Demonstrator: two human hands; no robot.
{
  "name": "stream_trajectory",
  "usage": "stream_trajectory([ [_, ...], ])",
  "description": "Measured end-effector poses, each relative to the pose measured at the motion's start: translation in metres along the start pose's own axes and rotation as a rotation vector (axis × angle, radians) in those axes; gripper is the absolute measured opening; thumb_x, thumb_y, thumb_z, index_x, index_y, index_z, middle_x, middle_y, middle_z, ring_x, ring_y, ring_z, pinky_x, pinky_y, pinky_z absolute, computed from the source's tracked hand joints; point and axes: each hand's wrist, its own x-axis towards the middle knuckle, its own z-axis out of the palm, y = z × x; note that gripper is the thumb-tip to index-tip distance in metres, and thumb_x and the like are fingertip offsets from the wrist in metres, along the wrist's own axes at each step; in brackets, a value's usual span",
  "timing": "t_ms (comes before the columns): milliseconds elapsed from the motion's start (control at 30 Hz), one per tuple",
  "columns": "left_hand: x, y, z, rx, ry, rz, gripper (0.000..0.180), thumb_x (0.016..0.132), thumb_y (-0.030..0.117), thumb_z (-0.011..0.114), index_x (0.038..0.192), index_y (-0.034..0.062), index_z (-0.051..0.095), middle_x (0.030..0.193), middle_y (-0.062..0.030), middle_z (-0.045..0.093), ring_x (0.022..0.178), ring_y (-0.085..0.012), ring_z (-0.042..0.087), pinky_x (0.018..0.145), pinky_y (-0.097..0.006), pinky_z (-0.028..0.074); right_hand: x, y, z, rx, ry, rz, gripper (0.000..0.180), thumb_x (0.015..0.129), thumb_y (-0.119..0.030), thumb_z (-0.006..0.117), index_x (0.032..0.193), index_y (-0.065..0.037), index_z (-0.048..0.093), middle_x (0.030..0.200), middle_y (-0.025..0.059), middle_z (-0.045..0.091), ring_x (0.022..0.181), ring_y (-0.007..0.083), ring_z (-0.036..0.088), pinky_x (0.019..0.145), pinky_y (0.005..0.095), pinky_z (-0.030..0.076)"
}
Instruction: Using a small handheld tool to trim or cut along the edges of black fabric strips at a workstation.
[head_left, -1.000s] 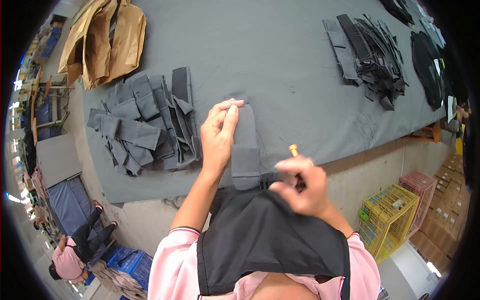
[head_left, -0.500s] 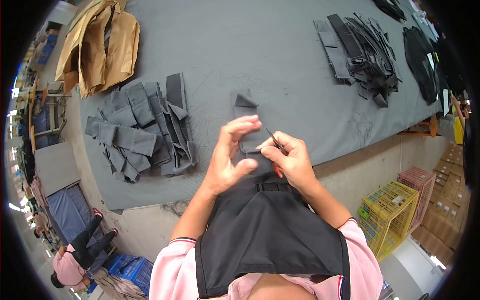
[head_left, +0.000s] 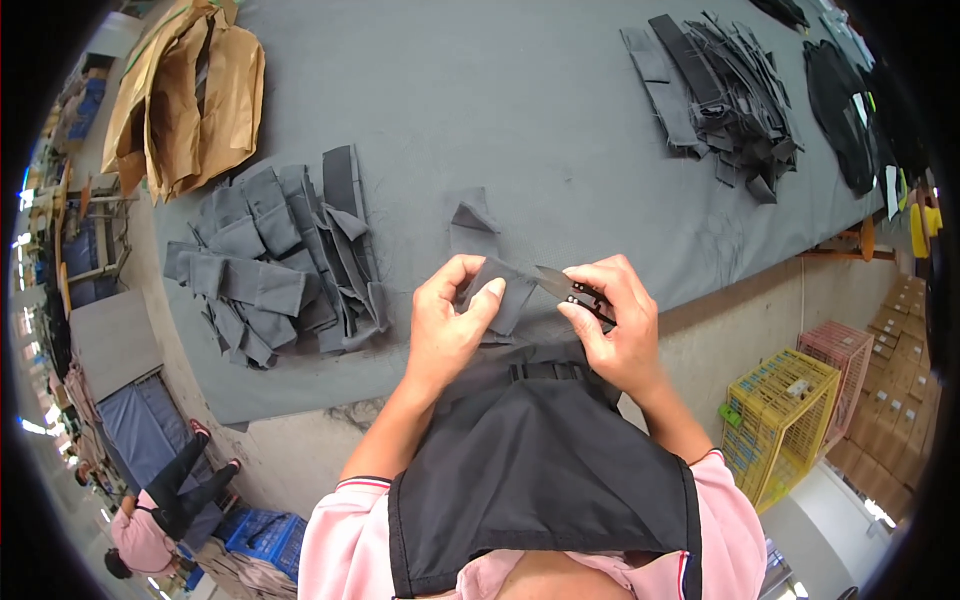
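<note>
My left hand [head_left: 447, 322] pinches a dark grey fabric strip [head_left: 513, 298] between thumb and fingers, at the near edge of the table. The strip's far end lies folded over on the cloth-covered table [head_left: 560, 130]. In my right hand [head_left: 622, 325] is a pair of thread snips [head_left: 556, 281] with black handles. Its blades point left toward the strip's right edge, their tips close to it. Whether the tips touch a thread there is too fine to tell.
A heap of grey fabric strips [head_left: 265, 285] lies on the left, another pile of strips [head_left: 715, 95] at the far right. A brown paper bag [head_left: 190, 110] stands far left. Beyond the table are a yellow crate [head_left: 785, 400] and a pink crate [head_left: 838, 350]. A person [head_left: 145, 530] is at lower left.
My left hand was spread above the strip and has closed on it, tilting its near part up. My right hand has moved right, the snips now turned with blades pointing left.
</note>
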Motion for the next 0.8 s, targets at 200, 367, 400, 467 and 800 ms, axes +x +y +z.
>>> stream_trajectory([
  [200, -0.001, 0.008, -0.001, 0.057, -0.027, -0.064, 0.011, 0.082, 0.006, 0.062, 0.088, -0.0021, 0.06, 0.076, 0.0022, 0.058, 0.071, -0.0031, 0.049, 0.065, -0.021, 0.042, 0.019, 0.008, -0.011, -0.127, -0.136, -0.237, 0.029, 0.066, -0.005, 0.072, 0.094, -0.006, 0.063, 0.078, 0.0065, 0.059, 0.065, 0.0239, 0.058, 0.06, 0.0336, 0.046],
  [367, -0.002, 0.009, -0.007, 0.079, -0.072, -0.132, 0.01, 0.082, 0.007, 0.062, 0.087, -0.0016, 0.06, 0.075, 0.0028, 0.058, 0.071, -0.0029, 0.049, 0.064, -0.02, 0.042, 0.025, 0.004, -0.014, -0.208, -0.207, -0.371, 0.029, 0.067, -0.005, 0.072, 0.094, -0.007, 0.064, 0.078, 0.0041, 0.059, 0.065, 0.022, 0.058, 0.059, 0.0335, 0.046],
  [400, -0.002, 0.008, -0.007, 0.062, -0.075, -0.146, 0.01, 0.082, 0.007, 0.061, 0.087, -0.0014, 0.06, 0.074, 0.0028, 0.058, 0.071, -0.0027, 0.049, 0.064, -0.02, 0.042, 0.023, 0.004, -0.014, -0.229, -0.216, -0.378, 0.03, 0.066, -0.002, 0.071, 0.095, -0.007, 0.064, 0.078, 0.0061, 0.061, 0.062, 0.0224, 0.057, 0.061, 0.0333, 0.048],
  [467, -0.002, 0.007, -0.007, 0.038, -0.08, -0.143, 0.008, 0.083, 0.006, 0.061, 0.087, -0.0004, 0.059, 0.077, 0.0037, 0.058, 0.072, -0.0018, 0.049, 0.065, -0.018, 0.041, 0.021, 0.006, -0.013, -0.251, -0.224, -0.387, 0.031, 0.065, 0.0, 0.071, 0.095, -0.006, 0.065, 0.079, 0.008, 0.063, 0.06, 0.0229, 0.056, 0.064, 0.0332, 0.049],
  [800, -0.004, 0.003, 0.006, 0.295, 0.005, 0.091, 0.013, 0.078, 0.009, 0.067, 0.082, -0.0001, 0.058, 0.068, -0.0038, 0.058, 0.06, -0.0085, 0.053, 0.054, -0.024, 0.042, 0.006, -0.005, 0.015, -0.08, 0.037, -0.157, 0.032, 0.069, -0.004, 0.073, 0.099, -0.006, 0.064, 0.081, 0.0058, 0.054, 0.057, 0.0178, 0.055, 0.05, 0.0299, 0.045],
])
